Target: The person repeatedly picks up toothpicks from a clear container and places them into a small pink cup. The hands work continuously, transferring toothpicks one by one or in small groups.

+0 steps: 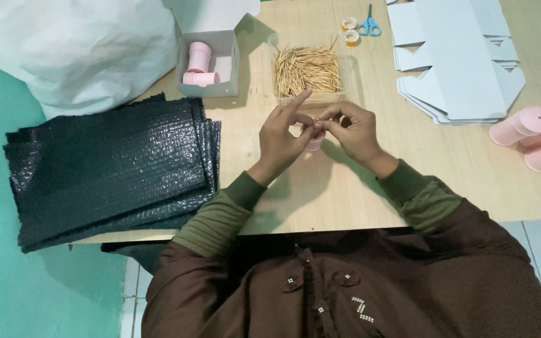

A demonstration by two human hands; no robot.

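1. Nearest the camera is the person's brown garment [370, 281], with small studs down its front, filling the bottom of the view; olive ribbed sleeves [220, 216] run from it up to the wrists.
2. The wooden table [345, 194] spans the view beyond it.
3. A stack of black bubble-wrap sheets [111, 166] covers the table's left part and overhangs its near edge.
4. A white plastic bag [76, 47] sits at the far left, behind the black sheets.
5. Flat grey cardboard box blanks [455, 59] lie piled at the far right.
6. An open grey box [211, 62] at the far centre-left holds two pink containers [198, 66], one upright, one on its side.
7. A clear tray of toothpicks [308, 69] stands just beyond the hands.
8. Several pink cylindrical containers [533, 134] lie on their sides at the right edge.
9. The left hand [283, 138] and right hand [355, 128] meet over the middle of the table, fingertips touching.
10. A small pink container [315, 143] is held between the two hands, mostly hidden: the left fingers curl round it with the forefinger raised straight, while the right fingers pinch narrowly at its top.
11. Blue-handled scissors [369, 26] and two small tape rolls [350, 31] lie at the far edge.
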